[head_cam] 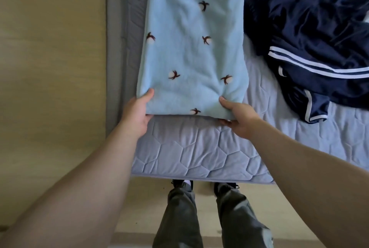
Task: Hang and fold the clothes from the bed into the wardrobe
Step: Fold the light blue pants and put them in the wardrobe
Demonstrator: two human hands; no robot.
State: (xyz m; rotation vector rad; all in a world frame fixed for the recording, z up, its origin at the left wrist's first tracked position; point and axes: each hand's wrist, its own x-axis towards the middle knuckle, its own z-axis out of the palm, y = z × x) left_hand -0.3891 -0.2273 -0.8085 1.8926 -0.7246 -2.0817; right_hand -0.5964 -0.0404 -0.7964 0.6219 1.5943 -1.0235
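Fingers tucked beneath, thumb on top: my left hand (137, 114) pinches the near left corner of a pale blue fleece garment (191, 52). It lies flat and lengthwise on the quilted bed (199, 148), near the bed's left edge beside the wood floor (52, 68). At the near right corner my right hand (237, 117) pinches the hem the same way, thumb above, fingertips just showing below. Farther right, just beside the fleece, a navy garment with white stripes (319, 38) lies crumpled. The risk, as I judge it: raising one corner faster than the other would skew the fold, and thick fleece could slip from so shallow a pinch.
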